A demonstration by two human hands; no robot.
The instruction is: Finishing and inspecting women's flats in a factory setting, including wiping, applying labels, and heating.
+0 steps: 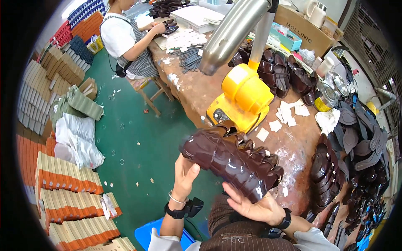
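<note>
Hands (256,207) partly spread, cradling a row of nested shoes (234,161), glossy, dark brown, round-toed

A worn brown bench (201,96) stands on a green floor (146,142). Just left of the bench is a wooden stool (150,103); right of it, a metal mesh grille (377,39).

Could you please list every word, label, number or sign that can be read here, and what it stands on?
Carton: one line of large dark capitals, legible, but I won't copy it.
Tin: label print too small to read.
Dial: any markings too small to read.
Striped garment: pale marks, unclear whether writing.
</note>
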